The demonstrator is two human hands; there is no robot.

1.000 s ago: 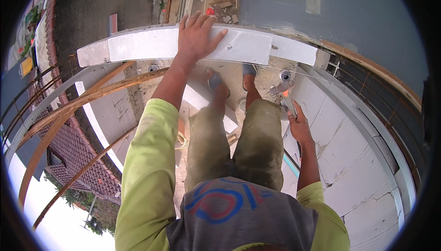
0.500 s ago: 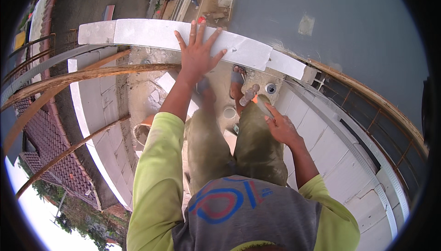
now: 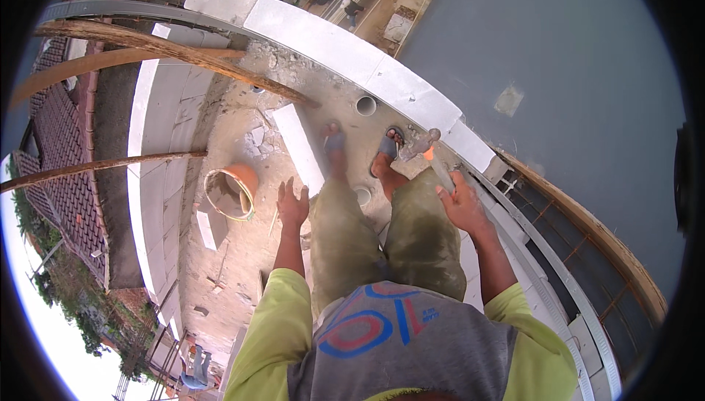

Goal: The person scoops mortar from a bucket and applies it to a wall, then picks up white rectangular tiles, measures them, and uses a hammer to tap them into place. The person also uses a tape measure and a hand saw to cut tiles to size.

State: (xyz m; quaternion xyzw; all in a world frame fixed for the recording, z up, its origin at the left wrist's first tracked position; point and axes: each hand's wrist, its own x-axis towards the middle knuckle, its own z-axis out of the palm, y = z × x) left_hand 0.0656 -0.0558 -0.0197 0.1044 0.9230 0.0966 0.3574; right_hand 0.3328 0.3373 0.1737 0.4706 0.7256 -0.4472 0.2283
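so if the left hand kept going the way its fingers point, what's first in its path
Probably the loose white block lying on the rubble floor just beyond the open left hand. Depth is unclear from overhead, so the hand may be well above it.

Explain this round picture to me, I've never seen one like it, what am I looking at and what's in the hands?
A wide-angle camera on a person's head looks straight down, so edges bend. You see their own body: green sleeves, trousers, sandalled feet on a rough concrete floor high up. The left hand is open and empty, above the floor. The right hand grips a tool with an orange mark; its kind is hard to tell. Nearby are an orange bucket, a loose white block, a pipe opening and a white block wall along the edge.
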